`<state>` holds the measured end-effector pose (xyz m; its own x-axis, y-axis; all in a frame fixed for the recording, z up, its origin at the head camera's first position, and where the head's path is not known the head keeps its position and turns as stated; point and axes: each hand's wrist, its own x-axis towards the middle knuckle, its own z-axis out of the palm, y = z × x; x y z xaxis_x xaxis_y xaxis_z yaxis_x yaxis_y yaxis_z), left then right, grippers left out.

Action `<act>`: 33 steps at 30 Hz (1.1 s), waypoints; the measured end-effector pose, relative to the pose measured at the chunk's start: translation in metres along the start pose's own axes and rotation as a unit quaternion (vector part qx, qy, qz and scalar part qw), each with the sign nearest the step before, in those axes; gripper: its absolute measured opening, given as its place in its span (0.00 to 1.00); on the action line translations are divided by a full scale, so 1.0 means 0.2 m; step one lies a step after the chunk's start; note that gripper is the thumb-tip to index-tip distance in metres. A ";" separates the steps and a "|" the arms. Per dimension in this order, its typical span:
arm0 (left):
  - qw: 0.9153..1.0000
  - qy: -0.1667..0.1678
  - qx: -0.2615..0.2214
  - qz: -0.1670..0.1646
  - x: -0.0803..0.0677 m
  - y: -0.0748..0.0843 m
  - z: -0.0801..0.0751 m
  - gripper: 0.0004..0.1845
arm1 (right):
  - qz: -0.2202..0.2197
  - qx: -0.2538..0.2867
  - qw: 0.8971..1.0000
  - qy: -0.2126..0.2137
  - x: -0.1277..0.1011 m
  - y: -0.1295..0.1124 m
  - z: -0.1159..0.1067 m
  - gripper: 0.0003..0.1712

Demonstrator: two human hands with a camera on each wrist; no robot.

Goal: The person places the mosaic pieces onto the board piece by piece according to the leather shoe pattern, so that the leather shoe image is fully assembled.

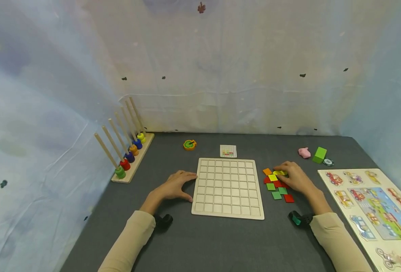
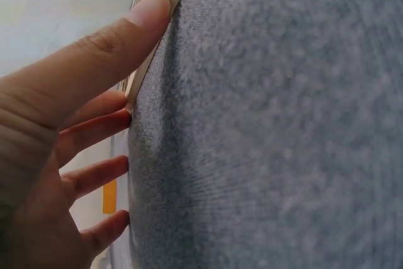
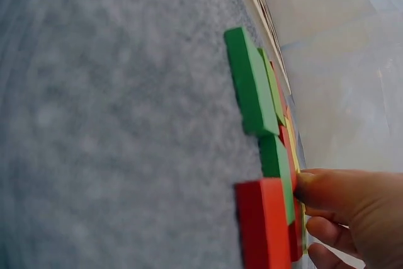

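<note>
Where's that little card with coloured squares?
In the head view, the little card lies just beyond the far edge of the wooden grid board, near its middle, right of the round orange-and-green toy.

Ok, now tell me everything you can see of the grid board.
The grid board is pale and looks wooden: a thin, roughly square panel with a narrow rim and dividers marking off rows of bare square cells. It lies flat on the dark tabletop, in front of the person. The left hand touches its left edge with the thumb. Loose coloured tiles lie beside its right edge, none on it.
</note>
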<state>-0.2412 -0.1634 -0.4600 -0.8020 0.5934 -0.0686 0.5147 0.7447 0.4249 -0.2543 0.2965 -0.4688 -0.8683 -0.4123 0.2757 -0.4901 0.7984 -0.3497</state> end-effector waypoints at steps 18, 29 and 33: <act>0.995 0.037 -0.083 0.030 -0.01 -0.03 0.06 0.44 | -0.023 0.045 0.998 0.046 0.08 -0.13 0.03 0.12; 0.994 0.049 -0.092 0.021 0.00 -0.01 0.07 0.41 | -0.068 0.119 0.990 0.018 0.22 -0.38 0.12 0.13; 0.994 0.051 -0.097 0.017 0.00 0.00 0.07 0.40 | -0.083 0.150 0.985 -0.004 0.27 -0.48 0.17 0.14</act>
<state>-0.2374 -0.1594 -0.4726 -0.8171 0.5754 0.0359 0.4810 0.6461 0.5927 -0.2568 0.1831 -0.4507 -0.7749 -0.5296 0.3450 -0.6242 0.5554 -0.5495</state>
